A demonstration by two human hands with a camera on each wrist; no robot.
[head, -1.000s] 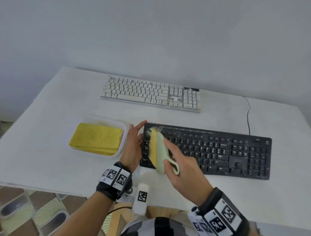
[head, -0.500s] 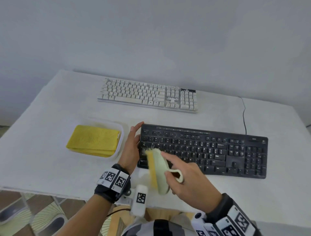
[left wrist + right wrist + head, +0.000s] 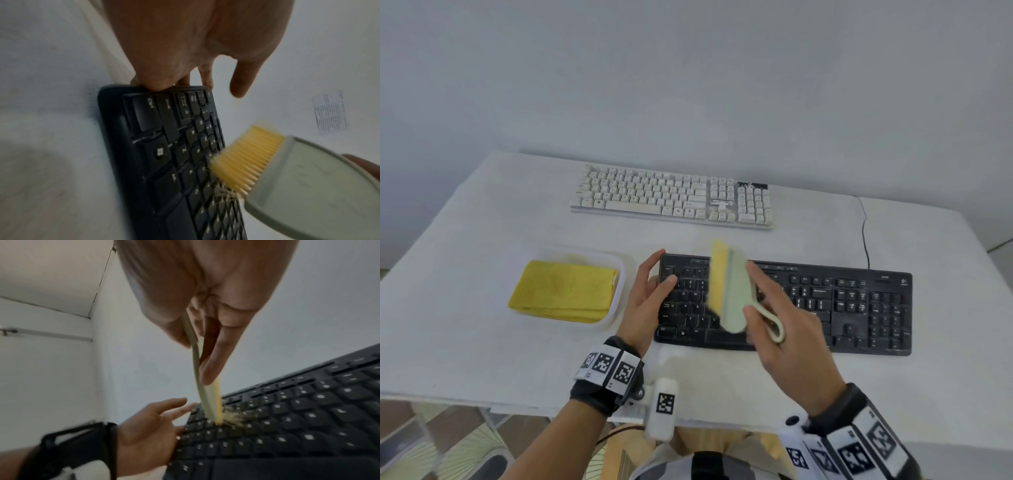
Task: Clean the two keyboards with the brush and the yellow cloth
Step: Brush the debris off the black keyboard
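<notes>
Seeing yellow cloth [image 3: 563, 291] folded in my clear tray [image 3: 619, 274] | left hand [image 3: 645, 301] fingers straight, steadying black keyboard's [image 3: 859, 305] left end | right hand [image 3: 787, 339] gripping brush [image 3: 732, 291], bristles on keys | white keyboard [image 3: 671, 198] farther back on desk [image 3: 465, 342].

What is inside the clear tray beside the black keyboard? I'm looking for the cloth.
The folded yellow cloth lies inside the clear tray. Whatever lies beneath it is covered and cannot be seen.

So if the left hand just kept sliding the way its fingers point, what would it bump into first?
Probably nothing soon. The left hand rests at the black keyboard's left end, fingers pointing away from the person. The white keyboard lies ahead on the table, though depth is hard to judge.
</notes>
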